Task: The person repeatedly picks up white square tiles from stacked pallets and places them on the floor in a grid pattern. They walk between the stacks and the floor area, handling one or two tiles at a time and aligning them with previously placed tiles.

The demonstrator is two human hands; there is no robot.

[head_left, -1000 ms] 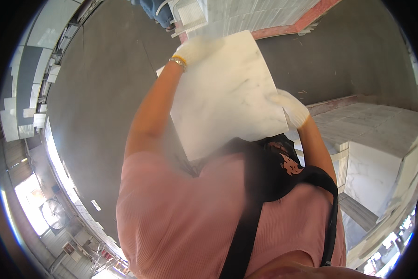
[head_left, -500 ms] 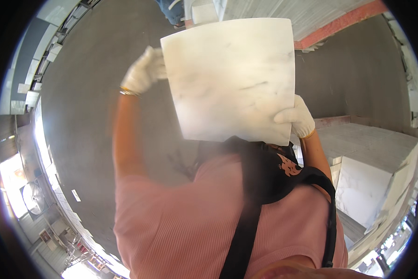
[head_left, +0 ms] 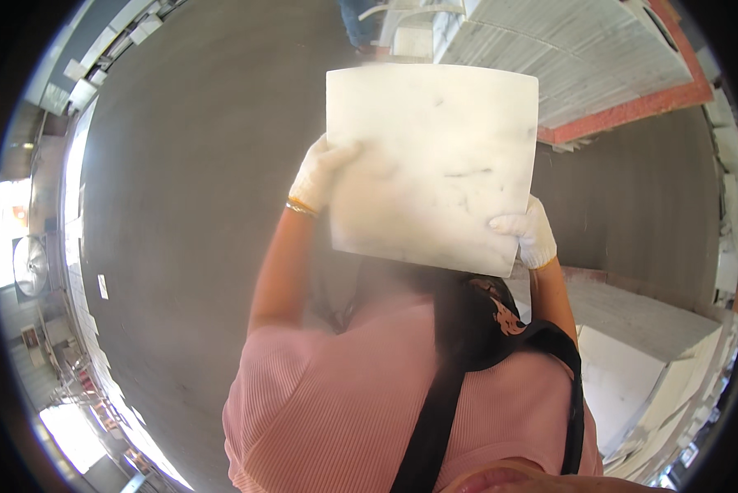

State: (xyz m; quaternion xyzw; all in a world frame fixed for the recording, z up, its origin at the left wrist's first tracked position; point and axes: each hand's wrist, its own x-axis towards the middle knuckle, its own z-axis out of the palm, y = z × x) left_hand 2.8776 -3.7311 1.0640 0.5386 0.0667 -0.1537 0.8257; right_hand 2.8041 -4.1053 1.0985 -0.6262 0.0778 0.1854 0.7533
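A square white tile with faint grey veining is held up in front of my chest, its broad face toward me. My left hand, in a white knit glove, grips its left edge with the thumb lying over the face. Lower on the opposite edge, my gloved right hand clasps the tile the same way, thumb in front. The fingers of both hands are hidden behind it.
Ahead to the right stand stacked grey-white slabs bordered by a red edge. A pale block-like stack is near my right side. Grey floor spreads to the left. At the top, part of a person in blue trousers shows.
My left hand has come down from the tile's upper left corner to lower on its left edge, thumb now over the face. In the picture, the tile sits further right and slightly lower.
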